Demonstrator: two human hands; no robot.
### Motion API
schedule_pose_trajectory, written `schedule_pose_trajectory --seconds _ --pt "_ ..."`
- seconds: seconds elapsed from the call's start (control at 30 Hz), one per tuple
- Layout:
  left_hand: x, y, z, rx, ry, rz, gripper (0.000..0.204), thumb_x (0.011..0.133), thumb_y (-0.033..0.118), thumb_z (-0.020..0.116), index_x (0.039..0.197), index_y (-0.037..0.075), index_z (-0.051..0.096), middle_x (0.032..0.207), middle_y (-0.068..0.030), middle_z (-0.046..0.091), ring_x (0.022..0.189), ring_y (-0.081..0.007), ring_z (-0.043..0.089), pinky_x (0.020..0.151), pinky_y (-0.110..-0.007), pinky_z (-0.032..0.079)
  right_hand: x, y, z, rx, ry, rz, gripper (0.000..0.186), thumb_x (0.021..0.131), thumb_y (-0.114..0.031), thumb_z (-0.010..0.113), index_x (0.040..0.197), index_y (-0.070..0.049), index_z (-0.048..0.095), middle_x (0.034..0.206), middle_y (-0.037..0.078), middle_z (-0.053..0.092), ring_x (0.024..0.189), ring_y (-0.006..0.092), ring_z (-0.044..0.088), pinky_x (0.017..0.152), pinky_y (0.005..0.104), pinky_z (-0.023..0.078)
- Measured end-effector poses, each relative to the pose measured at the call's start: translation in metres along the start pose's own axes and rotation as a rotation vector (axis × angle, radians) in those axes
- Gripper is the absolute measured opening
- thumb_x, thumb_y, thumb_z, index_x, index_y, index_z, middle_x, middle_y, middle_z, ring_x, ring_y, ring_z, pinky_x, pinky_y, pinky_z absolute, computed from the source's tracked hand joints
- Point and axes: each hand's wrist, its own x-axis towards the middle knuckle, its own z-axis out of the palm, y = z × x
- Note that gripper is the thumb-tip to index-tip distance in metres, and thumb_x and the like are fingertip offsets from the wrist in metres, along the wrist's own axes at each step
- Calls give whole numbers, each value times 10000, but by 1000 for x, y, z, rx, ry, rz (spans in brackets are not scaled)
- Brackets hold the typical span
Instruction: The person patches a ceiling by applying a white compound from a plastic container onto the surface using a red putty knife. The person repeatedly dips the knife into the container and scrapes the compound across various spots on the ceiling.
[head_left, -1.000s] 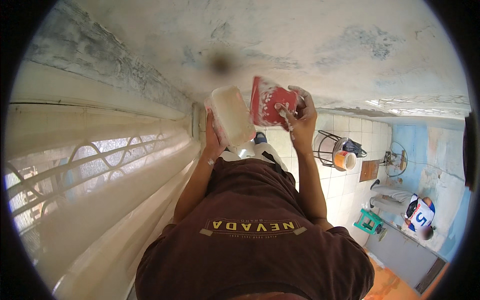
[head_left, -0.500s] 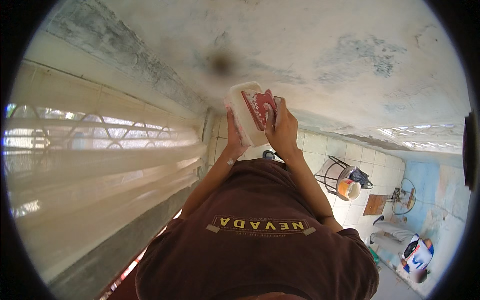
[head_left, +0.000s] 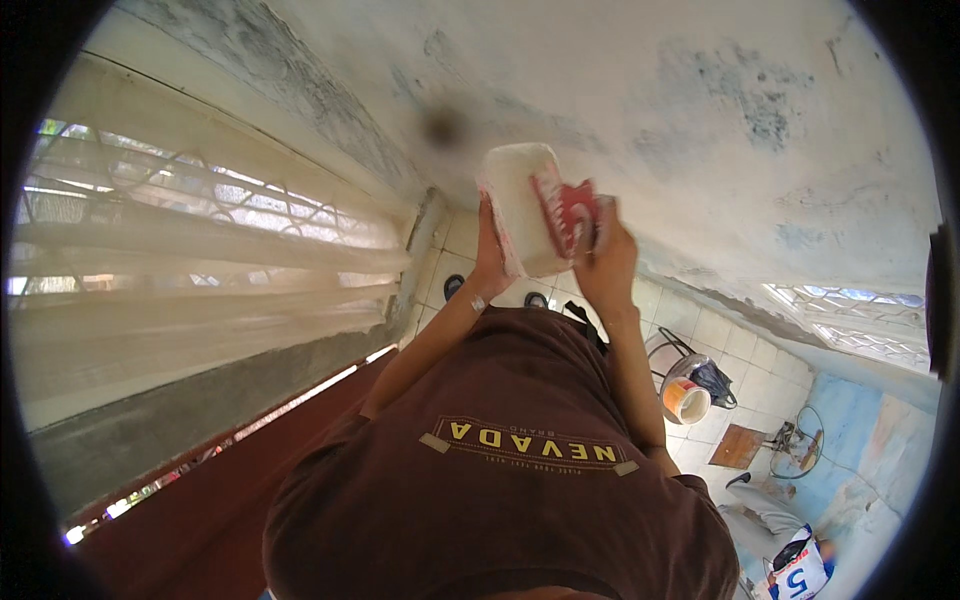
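Observation:
My left hand (head_left: 488,250) grips a rectangular white container (head_left: 518,210) with pinkish smears along its edge, held upright in front of me near the whitish, patchy wall (head_left: 700,140). My right hand (head_left: 610,255) is closed on a red flat scraper (head_left: 570,210) smeared with white paste, its blade against the right part of the container's pale face. The scraper and my right fingertips are slightly blurred.
A sheer-curtained window with a curved grille (head_left: 200,260) runs along my left. On the tiled floor (head_left: 730,350), at right, stand a round stool and an orange-white bucket (head_left: 685,400) beside a black bag (head_left: 712,385). A standing fan (head_left: 795,445) and another person (head_left: 800,565) are at lower right.
The scraper moved left from beside the container onto it, and both hands have since shifted right and slightly up from half a second ago. The view has turned, showing more of the left window wall.

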Motion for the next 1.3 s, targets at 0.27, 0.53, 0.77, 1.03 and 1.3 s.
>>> schedule_pose_trajectory --seconds 0.27,0.53,0.77,1.03,1.3 --pt "-14 -54 10 149 62 50 792 966 711 254 1500 131 328 1442 -123 474 1293 -266 507 1085 -433 434 -28 23 -10 -74 -125 -55 212 946 -154 596 1084 6 579 814 207 656 701 401 646 598 463 499" --pt "-54 -72 10 103 162 155 661 1006 540 366 1494 97 318 1432 -139 480 1313 -307 480 1106 -454 389 -31 26 -74 120 -9 5 109 891 -64 643 940 9 580 703 186 585 562 355 567 524 407 441" --pt "-67 -96 23 257 205 279 718 1010 614 314 1494 84 320 1435 -121 472 1307 -267 489 1094 -412 403 -49 41 -72 123 -91 -14 105 889 -66 653 909 15 589 696 166 587 531 310 538 512 368 425" --pt "-60 -101 36 317 188 240 837 952 731 245 1541 137 229 1521 -86 362 1372 -256 393 1150 -404 327 -59 43 -35 134 -215 -209 253 874 -81 637 1108 6 598 887 239 657 767 453 631 639 460 512" --pt "-64 -103 44 336 133 327 801 957 723 239 1545 179 229 1527 -68 351 1374 -241 394 1139 -405 348 -45 41 -75 138 -125 -65 160 861 -65 666 1010 -9 652 795 184 638 628 325 622 585 352 484"
